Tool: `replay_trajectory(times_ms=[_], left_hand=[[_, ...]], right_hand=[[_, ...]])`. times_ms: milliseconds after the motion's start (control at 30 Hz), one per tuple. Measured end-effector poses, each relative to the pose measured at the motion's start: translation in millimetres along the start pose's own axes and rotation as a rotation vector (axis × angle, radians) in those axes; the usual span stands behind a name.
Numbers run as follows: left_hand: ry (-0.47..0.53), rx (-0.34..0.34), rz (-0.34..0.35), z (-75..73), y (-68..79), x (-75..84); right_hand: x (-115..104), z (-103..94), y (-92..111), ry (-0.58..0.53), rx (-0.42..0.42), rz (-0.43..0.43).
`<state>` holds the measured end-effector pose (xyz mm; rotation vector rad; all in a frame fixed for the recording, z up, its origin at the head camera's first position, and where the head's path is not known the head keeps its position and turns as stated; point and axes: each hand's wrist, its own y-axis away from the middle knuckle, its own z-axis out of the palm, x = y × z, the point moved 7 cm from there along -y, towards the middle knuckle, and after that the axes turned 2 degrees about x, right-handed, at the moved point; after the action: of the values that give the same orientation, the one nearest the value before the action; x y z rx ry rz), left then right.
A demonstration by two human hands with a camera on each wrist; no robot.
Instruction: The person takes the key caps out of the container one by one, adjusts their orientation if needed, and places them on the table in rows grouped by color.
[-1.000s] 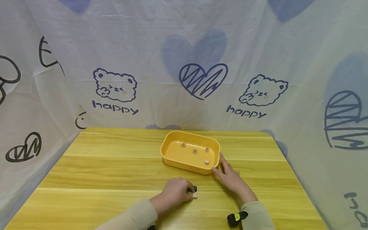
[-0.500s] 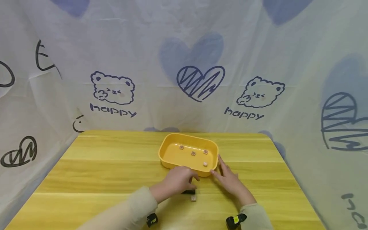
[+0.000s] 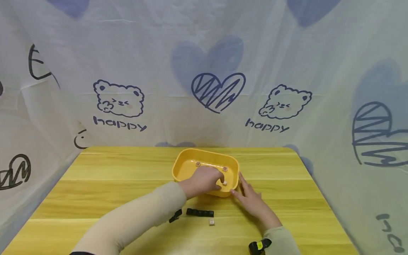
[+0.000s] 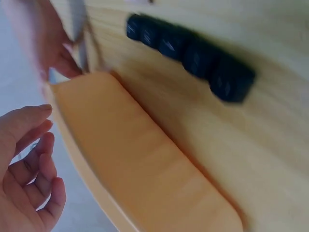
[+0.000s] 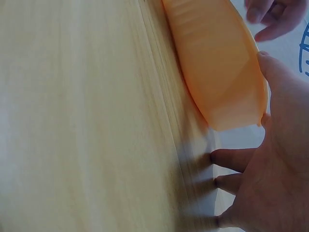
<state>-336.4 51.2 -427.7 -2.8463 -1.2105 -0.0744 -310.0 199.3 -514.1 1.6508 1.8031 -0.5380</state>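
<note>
My left hand (image 3: 205,180) is over the yellow tray (image 3: 188,152). Its thumb and forefinger are just above a small pale keycap-like piece (image 3: 224,183) lying inside. In the left wrist view, the fingers (image 4: 41,169) are loosely bent and apart from the thumb, with nothing visible between them. My right hand (image 3: 253,203) touches the tray's near right corner, thumb at the rim and other fingers spread outside. On the table in front, a row of black keycaps (image 3: 200,213) with pale markings stands beside a single pale keycap (image 3: 211,222).
Two small brownish square pieces show in the tray, one near the back left (image 3: 198,164) and another at the right (image 3: 225,169). A printed white cloth (image 3: 169,117) hangs behind the wooden table (image 3: 127,166) and at both sides.
My left hand has moved from the pale keycap and black row forward into the tray, uncovering the row. My right hand stays at the tray's corner. The head view shifts slightly.
</note>
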Motion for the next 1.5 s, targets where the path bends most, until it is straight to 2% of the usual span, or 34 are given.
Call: replay_trajectory(times_ms=[233,367,567,733,867,1000,1067,1167,1300,1400,1500], left_hand=[[-0.128,-0.061,0.112,14.5,-19.5,2.0],[-0.155,-0.095,0.183,24.2,-29.4,7.2],[-0.104,-0.15,0.234,38.9,-38.7,9.9],[-0.07,-0.209,0.278,42.8,-40.5,13.2],[-0.028,-0.253,0.28,46.5,-42.5,13.9],[0.012,-0.285,0.247,52.8,-45.6,9.8],[0.033,-0.288,0.239,55.5,-47.2,7.4],[-0.022,-0.256,0.31,56.2,-48.8,7.9],[-0.026,-0.205,0.373,51.2,-47.7,5.1],[0.09,-0.193,0.347,43.2,-44.6,-1.7],[0.151,-0.161,0.364,34.0,-40.3,-5.4]], right_hand=[[0,1.5,3,-0.007,0.0,-0.008],[-1,2.0,5,-0.014,-0.003,-0.011],[-2,2.4,7,-0.016,-0.006,-0.01],[-3,2.7,7,-0.022,0.0,-0.01],[-1,3.2,7,-0.021,0.001,-0.008],[-1,2.9,6,-0.013,0.001,-0.011],[-2,2.3,5,-0.013,0.002,-0.014],[-3,1.0,4,-0.014,0.003,-0.02],[-4,0.0,4,-0.018,-0.001,-0.02],[-3,-0.3,4,-0.016,-0.003,-0.018],[-3,-1.0,4,-0.011,0.0,-0.018]])
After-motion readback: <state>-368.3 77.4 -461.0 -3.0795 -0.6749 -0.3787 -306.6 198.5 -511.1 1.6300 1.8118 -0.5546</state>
